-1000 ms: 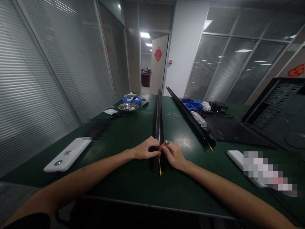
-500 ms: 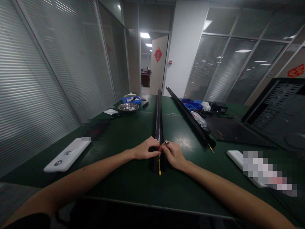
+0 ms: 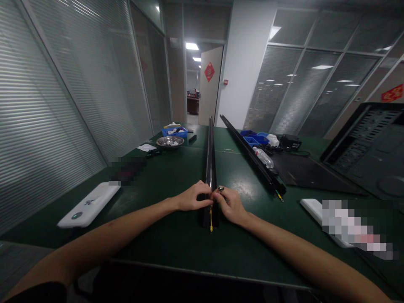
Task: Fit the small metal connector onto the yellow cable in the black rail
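Observation:
A long black rail (image 3: pixel 209 164) lies lengthwise on the green table, pointing away from me. My left hand (image 3: pixel 195 197) rests at its near part from the left, thumb and fingers closed on the rail. From the right, my right hand (image 3: pixel 232 204) meets it with thumb and forefinger pinched together; what they pinch is hidden. A small shiny metal piece (image 3: pixel 221 189) shows on top of the right hand's fingers, too small to name. Below the fingertips a yellow wire with a terminal (image 3: pixel 211 222) hangs out over the rail's near end.
A second black rail (image 3: pixel 252 158) lies slanted to the right, a green-yellow wire (image 3: pixel 279 196) at its end. Beyond are blue bins (image 3: pixel 251 141) and a plastic bottle (image 3: pixel 264 158). A metal bowl (image 3: pixel 170 142) stands back left; a white device (image 3: pixel 90 206) lies nearer.
Both hands hold the same place on the rail. The yellow wire's end has shifted very slightly to the left.

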A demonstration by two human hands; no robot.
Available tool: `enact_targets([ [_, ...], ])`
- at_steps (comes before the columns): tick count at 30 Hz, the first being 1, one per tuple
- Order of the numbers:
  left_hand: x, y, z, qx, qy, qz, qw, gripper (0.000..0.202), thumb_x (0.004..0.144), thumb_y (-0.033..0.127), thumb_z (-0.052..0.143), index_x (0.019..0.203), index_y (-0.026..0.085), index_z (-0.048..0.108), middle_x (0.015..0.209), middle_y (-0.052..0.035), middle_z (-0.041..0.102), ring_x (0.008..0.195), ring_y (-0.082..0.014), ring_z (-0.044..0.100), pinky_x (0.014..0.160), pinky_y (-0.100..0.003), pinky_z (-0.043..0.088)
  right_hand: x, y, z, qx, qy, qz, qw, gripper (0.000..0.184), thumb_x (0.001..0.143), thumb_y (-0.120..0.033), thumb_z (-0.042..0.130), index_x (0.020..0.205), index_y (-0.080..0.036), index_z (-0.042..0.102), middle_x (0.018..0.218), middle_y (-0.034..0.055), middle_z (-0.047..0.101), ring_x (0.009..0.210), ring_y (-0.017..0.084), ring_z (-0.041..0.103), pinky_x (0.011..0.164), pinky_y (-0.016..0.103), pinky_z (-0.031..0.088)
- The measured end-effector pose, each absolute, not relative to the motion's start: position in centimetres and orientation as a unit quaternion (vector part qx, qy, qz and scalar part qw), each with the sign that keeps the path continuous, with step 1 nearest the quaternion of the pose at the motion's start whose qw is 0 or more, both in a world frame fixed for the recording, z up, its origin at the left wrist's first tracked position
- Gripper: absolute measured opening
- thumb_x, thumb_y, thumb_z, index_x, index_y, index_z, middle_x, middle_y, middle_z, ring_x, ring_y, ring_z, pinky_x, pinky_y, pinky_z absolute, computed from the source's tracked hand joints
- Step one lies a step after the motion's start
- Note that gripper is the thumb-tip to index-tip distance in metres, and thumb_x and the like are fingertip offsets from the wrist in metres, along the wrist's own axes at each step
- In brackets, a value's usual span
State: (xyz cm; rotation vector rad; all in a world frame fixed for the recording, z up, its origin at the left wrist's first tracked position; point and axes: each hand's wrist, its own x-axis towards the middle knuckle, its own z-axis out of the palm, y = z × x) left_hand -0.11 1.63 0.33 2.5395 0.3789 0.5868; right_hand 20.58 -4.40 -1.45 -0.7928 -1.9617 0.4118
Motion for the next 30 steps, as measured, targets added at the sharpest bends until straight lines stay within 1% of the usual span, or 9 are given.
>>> enact_targets([
  [9,-0.02,1.64,0.26,0.933,0.134,0.224,0.247,0.026,0.102,0.039,0.052,0.09,0.017,0.058,0.088,-0.0016,0.063,0.087,-0.018,0.058,0.09,-0.033,0.035,20.53,-4.5,-1.6,-0.332,-0.802,0.144,0.474,0.027,0.105,-0.027,0.047,0.086,-0.018,0.064,0.078,0.0038,0.066,0.07,0.017,0.063,0.067,0.028,0.047],
  [13,-0.04,1.66,0.21,0.934,0.138,0.218,0.249,0.026,0.103,0.039,0.052,0.09,0.017,0.058,0.088,-0.0019,0.063,0.088,-0.0182,0.058,0.091,-0.032,0.035,20.54,-4.35,-1.72,-0.331,-0.804,0.147,0.472,0.028,0.105,-0.027,0.047,0.086,-0.018,0.064,0.08,0.0041,0.067,0.072,0.017,0.064,0.07,0.028,0.049],
  [18,-0.08,1.68,0.22,0.933,0.138,0.219,0.251,0.024,0.101,0.039,0.055,0.091,0.018,0.059,0.089,-0.0017,0.063,0.089,-0.0182,0.059,0.093,-0.033,0.035,20.62,-4.25,-1.73,-0.32,-0.804,0.159,0.474,0.03,0.106,-0.027,0.046,0.085,-0.019,0.065,0.08,0.0041,0.068,0.072,0.017,0.064,0.07,0.029,0.049],
  [26,-0.06,1.7,0.15,0.932,0.14,0.218,0.252,0.026,0.102,0.04,0.051,0.092,0.017,0.06,0.091,-0.0031,0.065,0.089,-0.0193,0.058,0.091,-0.034,0.037,20.59,-4.52,-1.48,-0.336,-0.802,0.151,0.47,0.029,0.106,-0.029,0.047,0.085,-0.019,0.064,0.077,0.0037,0.065,0.069,0.017,0.062,0.066,0.029,0.048],
  [30,-0.04,1.72,0.16,0.933,0.14,0.215,0.253,0.025,0.102,0.039,0.052,0.092,0.017,0.06,0.09,-0.0025,0.065,0.088,-0.0187,0.058,0.091,-0.033,0.036,20.6,-4.48,-1.53,-0.338,-0.801,0.15,0.471,0.03,0.106,-0.03,0.046,0.085,-0.019,0.064,0.077,0.0037,0.065,0.069,0.017,0.062,0.066,0.028,0.048],
])
